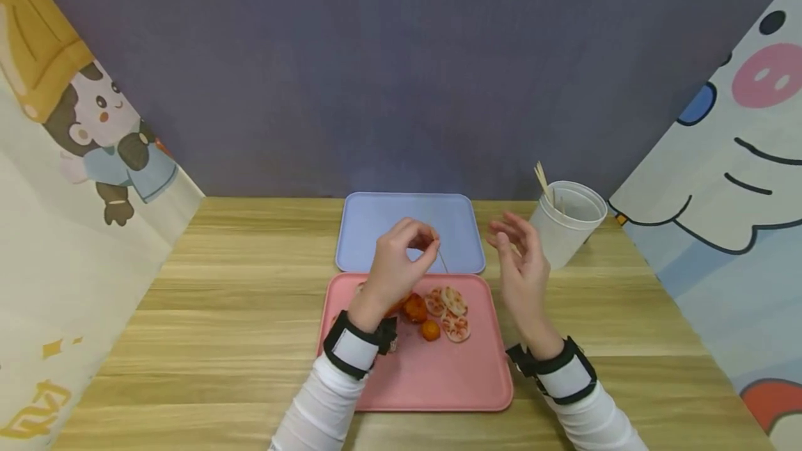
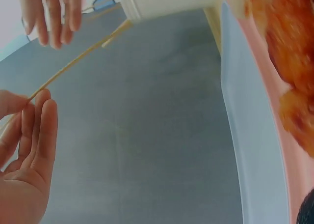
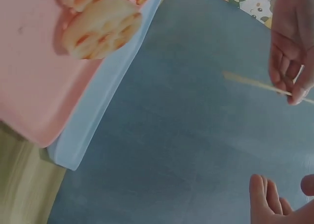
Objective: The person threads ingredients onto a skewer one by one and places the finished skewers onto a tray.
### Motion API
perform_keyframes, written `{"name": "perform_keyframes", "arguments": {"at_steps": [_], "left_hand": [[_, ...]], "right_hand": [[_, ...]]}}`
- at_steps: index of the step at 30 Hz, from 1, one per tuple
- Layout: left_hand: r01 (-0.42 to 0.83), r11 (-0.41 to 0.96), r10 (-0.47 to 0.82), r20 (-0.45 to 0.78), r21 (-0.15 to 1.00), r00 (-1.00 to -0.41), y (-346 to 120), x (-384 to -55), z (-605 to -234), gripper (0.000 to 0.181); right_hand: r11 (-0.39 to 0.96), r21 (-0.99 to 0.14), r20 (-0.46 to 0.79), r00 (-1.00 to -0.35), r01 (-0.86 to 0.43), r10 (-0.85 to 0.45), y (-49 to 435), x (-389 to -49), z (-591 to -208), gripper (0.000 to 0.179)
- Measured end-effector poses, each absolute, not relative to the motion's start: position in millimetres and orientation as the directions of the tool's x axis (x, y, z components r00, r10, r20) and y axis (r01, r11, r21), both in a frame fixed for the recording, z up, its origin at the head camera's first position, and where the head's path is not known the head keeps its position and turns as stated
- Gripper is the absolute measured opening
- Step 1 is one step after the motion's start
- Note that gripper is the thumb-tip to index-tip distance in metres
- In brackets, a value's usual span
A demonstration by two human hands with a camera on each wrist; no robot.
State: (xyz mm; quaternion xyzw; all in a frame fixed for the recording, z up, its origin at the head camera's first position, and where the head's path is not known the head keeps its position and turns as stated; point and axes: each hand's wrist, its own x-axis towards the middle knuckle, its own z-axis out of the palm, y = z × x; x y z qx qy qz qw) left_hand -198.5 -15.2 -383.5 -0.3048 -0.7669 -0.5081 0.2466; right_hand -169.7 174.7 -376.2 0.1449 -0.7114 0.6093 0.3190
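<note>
My left hand [image 1: 401, 259] pinches a thin wooden skewer [image 2: 73, 62] between thumb and fingertips, above the meeting edges of two trays. In the right wrist view the skewer [image 3: 250, 81] sticks out past the fingers on both sides. Apart from it, my right hand [image 1: 523, 266] is raised beside the white cup, fingers loosely bent and holding nothing. Below the left hand lies a pink tray [image 1: 438, 381] with lotus root slices [image 1: 456, 327], a browned, glazed piece of food [image 1: 413, 308] and a small orange ball [image 1: 429, 330]. The left wrist hides part of the food.
Behind the pink tray lies a light blue tray [image 1: 407, 218]. A white cup [image 1: 564, 235] with several wooden skewers [image 1: 541, 178] stands at the back right of the wooden table [image 1: 250, 312]. A dark grey wall [image 1: 401, 89] closes the back; printed panels flank both sides.
</note>
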Motion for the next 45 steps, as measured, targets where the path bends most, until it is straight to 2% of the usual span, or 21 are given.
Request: {"name": "perform_keyframes", "arguments": {"at_steps": [6, 12, 15, 20, 24, 32, 35, 38, 42, 45], "left_hand": [[0.649, 0.134, 0.149, 0.632, 0.749, -0.761, -13.3, -190.7, -375.4, 0.004], [0.593, 0.025, 0.120, 0.586, 0.805, -0.801, -15.0, -176.0, -352.8, 0.007], [0.547, -0.053, 0.105, 0.549, 0.835, -0.829, -15.4, -175.4, -350.4, 0.009], [0.478, -0.195, 0.102, 0.502, 0.857, -0.859, -14.5, -187.2, -366.3, 0.011], [0.471, -0.214, 0.125, 0.502, 0.856, -0.856, -13.6, -193.0, -374.2, 0.014], [0.462, -0.199, 0.146, 0.492, 0.864, -0.858, -11.8, -192.1, -375.4, 0.014], [0.474, -0.147, 0.166, 0.494, 0.868, -0.854, -12.2, -192.7, -376.6, 0.017], [0.488, -0.014, 0.187, 0.482, 0.873, -0.856, -11.5, -193.6, -378.6, 0.023], [0.482, 0.307, 0.219, 0.432, 0.821, -0.875, -3.9, -192.1, -382.3, 0.031], [0.437, 0.572, 0.259, 0.353, 0.694, -0.899, 6.8, -187.7, -385.6, 0.039]], "right_hand": [[0.278, -0.773, 0.619, -0.775, -0.571, 0.128, 181.7, -167.3, -386.0, 0.031], [0.307, -0.784, 0.587, -0.806, -0.540, 0.081, 189.6, -166.2, -402.2, 0.030], [0.319, -0.793, 0.561, -0.826, -0.520, 0.050, 188.6, -157.6, -396.9, 0.029], [0.315, -0.811, 0.511, -0.859, -0.493, -0.030, 184.1, -145.5, -382.1, 0.027], [0.270, -0.837, 0.481, -0.875, -0.477, -0.055, 184.6, -145.3, -380.2, 0.022], [0.307, -0.837, 0.463, -0.885, -0.453, -0.045, 183.2, -144.8, -377.6, 0.014], [0.315, -0.841, 0.459, -0.888, -0.440, -0.016, 183.8, -146.1, -379.0, 0.012], [0.284, -0.850, 0.469, -0.883, -0.443, 0.027, 187.8, -150.3, -384.8, 0.012], [0.237, -0.862, 0.479, -0.873, -0.449, 0.090, 199.5, -157.9, -396.8, 0.013], [0.235, -0.868, 0.474, -0.870, -0.437, 0.133, 209.0, -161.1, -402.5, 0.013]]}}
